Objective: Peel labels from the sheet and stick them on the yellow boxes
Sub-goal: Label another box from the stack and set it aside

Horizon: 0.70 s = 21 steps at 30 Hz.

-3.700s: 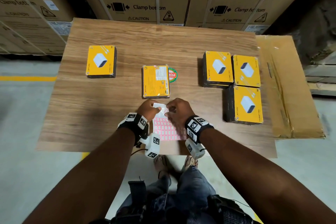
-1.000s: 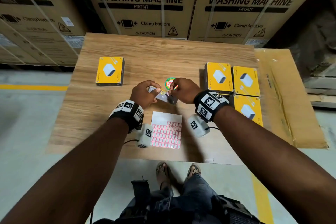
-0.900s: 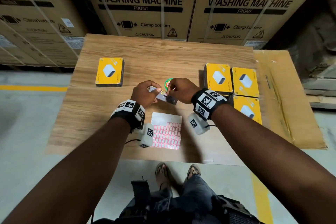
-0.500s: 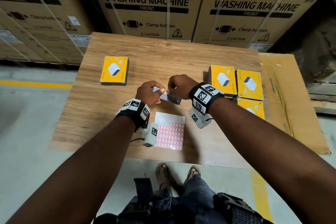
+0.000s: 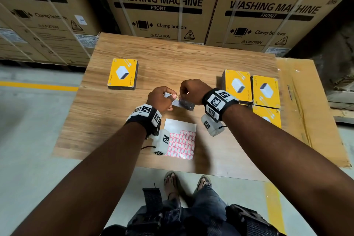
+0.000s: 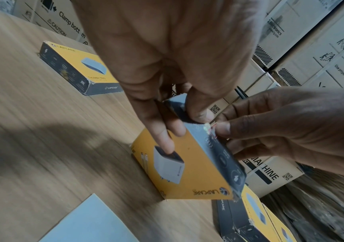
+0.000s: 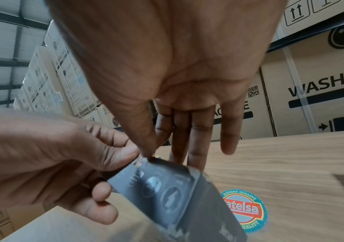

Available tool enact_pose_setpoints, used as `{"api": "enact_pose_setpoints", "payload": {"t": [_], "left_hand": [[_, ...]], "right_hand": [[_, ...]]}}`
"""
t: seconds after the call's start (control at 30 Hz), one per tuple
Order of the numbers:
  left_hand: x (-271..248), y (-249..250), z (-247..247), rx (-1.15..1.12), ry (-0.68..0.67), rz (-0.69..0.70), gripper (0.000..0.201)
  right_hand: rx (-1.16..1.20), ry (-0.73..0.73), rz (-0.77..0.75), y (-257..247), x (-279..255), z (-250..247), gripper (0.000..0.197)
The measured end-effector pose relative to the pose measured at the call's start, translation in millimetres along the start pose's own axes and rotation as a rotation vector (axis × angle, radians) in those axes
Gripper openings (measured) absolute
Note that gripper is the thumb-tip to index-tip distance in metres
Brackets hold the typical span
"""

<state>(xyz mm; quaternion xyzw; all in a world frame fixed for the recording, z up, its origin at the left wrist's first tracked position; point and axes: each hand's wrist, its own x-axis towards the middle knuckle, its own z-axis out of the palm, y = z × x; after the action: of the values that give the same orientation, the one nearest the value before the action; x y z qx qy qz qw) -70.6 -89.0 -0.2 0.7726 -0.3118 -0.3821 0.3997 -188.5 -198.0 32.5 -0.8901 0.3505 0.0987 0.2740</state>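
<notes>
You held one yellow box [image 6: 187, 165] tipped on its edge above the middle of the wooden desk [image 5: 107, 113], its dark grey side panel turned up toward you and its yellow face pointing back at your body. A small label [image 6: 208, 128] sat at the top corner of that grey panel. Your left hand [image 5: 160, 98] gripped the box, thumb on the upper edge and fingers [image 6: 162, 139] curled across the yellow face. Your right hand [image 5: 191, 90] met it from the other side, thumb and forefinger together pinching at the label on the corner, with the other fingers [image 7: 200, 139] stretched out behind the box. The label sheet [image 5: 182, 140] lay flat on the desk just in front of you, between your wrists, with rows of red-edged labels covering its lower part and a blank white strip across the top. A single yellow box [image 5: 123, 73] lay flat to the far left, well apart from the rest. Three more yellow boxes [image 5: 265, 91] lay flat and close together on the right, partly hidden by your right wrist. A round coloured sticker [image 7: 244, 211] was on the desk beneath the held box. Large cardboard washing machine cartons [image 5: 159, 4] stood stacked behind the desk.
</notes>
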Motion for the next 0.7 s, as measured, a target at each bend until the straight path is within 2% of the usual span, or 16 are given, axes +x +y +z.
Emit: {"api": "enact_pose_setpoints", "payload": {"t": [0.2, 0.33, 0.43, 0.5, 0.6, 0.7], "left_hand": [[1, 2, 2, -0.016, -0.013, -0.025, 0.007], [2, 0, 2, -0.027, -0.010, -0.047, 0.006], [3, -2, 1, -0.026, -0.005, -0.059, 0.006], [3, -3, 1, -0.020, 0.004, -0.054, 0.005], [4, -4, 2, -0.026, 0.021, -0.060, 0.007], [5, -5, 3, -0.022, 0.013, -0.070, 0.007]], "right_hand": [[0.060, 0.031, 0.005, 6, 2, 5, 0.016], [0.234, 0.078, 0.020, 13, 1, 11, 0.016], [0.424, 0.154, 0.064, 17, -2, 24, 0.034], [0.531, 0.155, 0.117, 20, -3, 30, 0.042], [0.649, 0.142, 0.157, 25, -2, 38, 0.030], [0.689, 0.210, 0.176, 27, -1, 47, 0.019]]}}
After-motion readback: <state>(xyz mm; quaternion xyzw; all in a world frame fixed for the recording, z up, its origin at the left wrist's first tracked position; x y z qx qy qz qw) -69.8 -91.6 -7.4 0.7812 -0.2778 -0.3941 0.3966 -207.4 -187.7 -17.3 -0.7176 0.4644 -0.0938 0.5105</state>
